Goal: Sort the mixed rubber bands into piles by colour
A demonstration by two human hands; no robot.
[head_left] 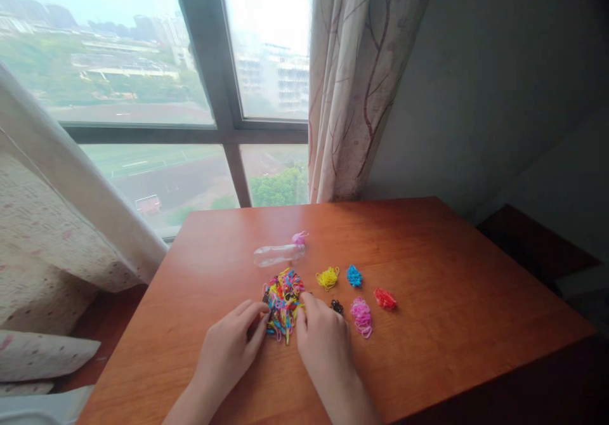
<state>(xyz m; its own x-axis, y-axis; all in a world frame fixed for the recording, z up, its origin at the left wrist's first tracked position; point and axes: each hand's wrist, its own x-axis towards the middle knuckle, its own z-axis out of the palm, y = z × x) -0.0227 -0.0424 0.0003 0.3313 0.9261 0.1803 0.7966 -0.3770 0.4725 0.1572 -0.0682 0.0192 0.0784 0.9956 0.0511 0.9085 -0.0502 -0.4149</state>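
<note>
A mixed pile of small coloured rubber bands [285, 298] lies on the wooden table between my hands. At its left edge, my left hand [233, 336] has thumb and forefinger pinched together by a dark rubber band. My right hand [326, 333] rests against the pile's right side with curled fingers; what its fingertips hold, if anything, is hidden. Sorted by colour to the right are yellow bands [328, 278], blue bands [354, 276], red bands [385, 299] and pink bands [361, 316]. Black bands [337, 307] sit just beyond my right hand, partly covered by it.
Behind the pile a clear plastic bottle [278, 255] lies on its side, with a pink-purple thing [299, 238] at its neck end. The wooden table [428, 349] reaches to a window [266, 51] with curtains [352, 82] at the sides.
</note>
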